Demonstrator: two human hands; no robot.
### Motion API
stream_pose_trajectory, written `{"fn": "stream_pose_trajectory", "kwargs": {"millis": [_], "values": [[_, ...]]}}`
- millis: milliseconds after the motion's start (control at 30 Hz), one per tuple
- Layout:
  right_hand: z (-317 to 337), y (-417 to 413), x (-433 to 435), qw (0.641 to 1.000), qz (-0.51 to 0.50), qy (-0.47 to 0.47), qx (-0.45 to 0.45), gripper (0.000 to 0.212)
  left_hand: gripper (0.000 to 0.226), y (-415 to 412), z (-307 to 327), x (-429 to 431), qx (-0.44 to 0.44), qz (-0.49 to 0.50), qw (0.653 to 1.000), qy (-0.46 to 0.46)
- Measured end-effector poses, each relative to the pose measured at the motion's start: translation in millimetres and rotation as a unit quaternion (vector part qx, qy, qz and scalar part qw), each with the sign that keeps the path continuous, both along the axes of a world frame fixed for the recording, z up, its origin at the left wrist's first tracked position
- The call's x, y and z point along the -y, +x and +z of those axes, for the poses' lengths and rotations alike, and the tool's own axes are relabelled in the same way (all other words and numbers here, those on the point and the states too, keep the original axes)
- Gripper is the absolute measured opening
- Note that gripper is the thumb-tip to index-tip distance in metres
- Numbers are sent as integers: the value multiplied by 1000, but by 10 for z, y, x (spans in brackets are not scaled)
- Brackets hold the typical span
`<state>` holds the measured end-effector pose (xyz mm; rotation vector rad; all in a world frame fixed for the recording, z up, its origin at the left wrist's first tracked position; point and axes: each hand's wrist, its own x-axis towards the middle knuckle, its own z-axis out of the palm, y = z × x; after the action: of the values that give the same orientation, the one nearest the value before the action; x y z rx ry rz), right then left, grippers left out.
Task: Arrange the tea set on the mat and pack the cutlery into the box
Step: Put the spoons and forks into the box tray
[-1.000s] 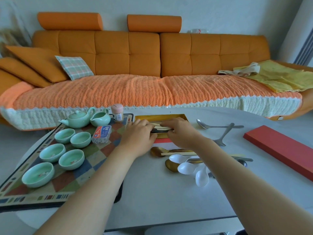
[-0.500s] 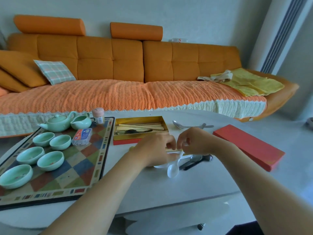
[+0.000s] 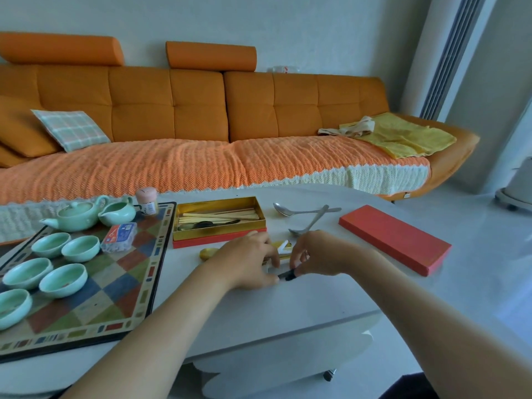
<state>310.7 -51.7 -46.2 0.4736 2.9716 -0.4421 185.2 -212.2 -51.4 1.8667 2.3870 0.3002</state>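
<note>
While both hands crowd the loose cutlery (image 3: 283, 245) on the table (image 3: 288, 306), L hand (image 3: 250, 262) covers it, grip can't be told; R hand (image 3: 319, 254) pinches a dark handle tip (image 3: 288, 275). Pieces prob. light, stiff, slick: take mid-shaft. Just beyond, gold-lined box (image 3: 218, 229) w/ chopsticks (image 3: 224, 216); steel spoons (image 3: 305, 211) beside.

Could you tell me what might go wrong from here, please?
Both the left hand and right hand grip a mixed bundle of white, gold and black-handled cutlery; pieces may slip when lifted. The gold-lined open box already holds pale chopsticks, so the bundle could sit crooked. Two silver spoons behind the right hand might get knocked.
</note>
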Motion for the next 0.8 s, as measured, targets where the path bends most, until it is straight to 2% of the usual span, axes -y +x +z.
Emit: {"fn": "stream_pose_trajectory", "kwargs": {"millis": [133,267,433,533,600,633,700,800], "values": [[17,-41,1,1000,-1,-1,-7,10,34,3,-29,-23,9,2,1000,17],[107,-75,-36,999,-2,-11,-50,15,22,-46,-29,-62,39,33,997,61],[167,-189,-46,991,-18,-27,-129,14,22,-139,5,-71,94,80,986,116],[121,-350,-53,980,-31,24,-193,11,18,-237,-4,-62,152,134,964,170],[74,-488,-50,962,-68,57,-257,25,16,-340,7,-48,193,181,939,219],[73,-558,-22,949,-96,45,-296,33,16,-402,11,-37,215,204,924,241],[115,-707,76,918,-164,-52,-357,44,19,-521,16,-6,262,239,893,278],[151,-953,238,869,-242,-273,-335,47,23,-649,22,15,320,261,854,316]]}}
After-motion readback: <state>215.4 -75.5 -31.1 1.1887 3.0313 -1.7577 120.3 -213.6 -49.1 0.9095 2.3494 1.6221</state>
